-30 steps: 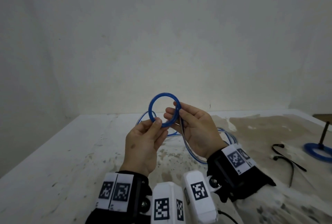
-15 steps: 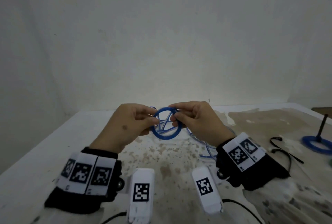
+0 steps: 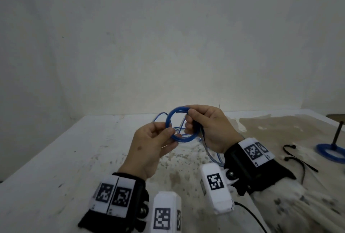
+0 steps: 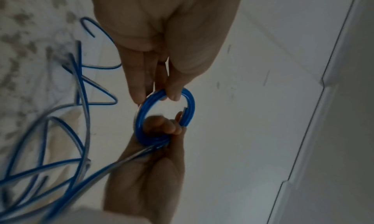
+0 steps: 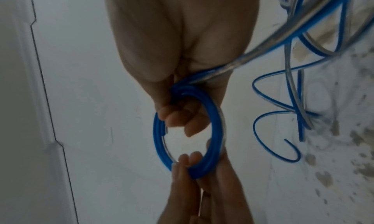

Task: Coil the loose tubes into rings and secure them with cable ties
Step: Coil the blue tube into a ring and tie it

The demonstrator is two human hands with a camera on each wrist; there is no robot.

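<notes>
A small ring of coiled blue tube [image 3: 168, 119] is held above the white table between both hands. My left hand [image 3: 170, 132] pinches its lower left arc between thumb and fingers. My right hand [image 3: 189, 120] grips the right side, with fingers hooked through the ring. The uncoiled tube [image 3: 212, 156] trails from under the right palm down to the table, and more loops lie behind the ring. In the left wrist view the left hand [image 4: 160, 94] pinches the ring [image 4: 191, 106]. In the right wrist view the right hand [image 5: 178, 115] curls through the ring [image 5: 157, 134].
Two black cable ties [image 3: 298, 159] lie on the stained table [image 3: 56, 167] to the right. Further right, a finished blue ring [image 3: 330, 153] sits around a black post [image 3: 337, 133]. A plain wall stands close behind the table's far edge.
The hands dropped with the ring, then rose a little. The ring has turned, and my left hand has shifted its pinch to the lower left arc.
</notes>
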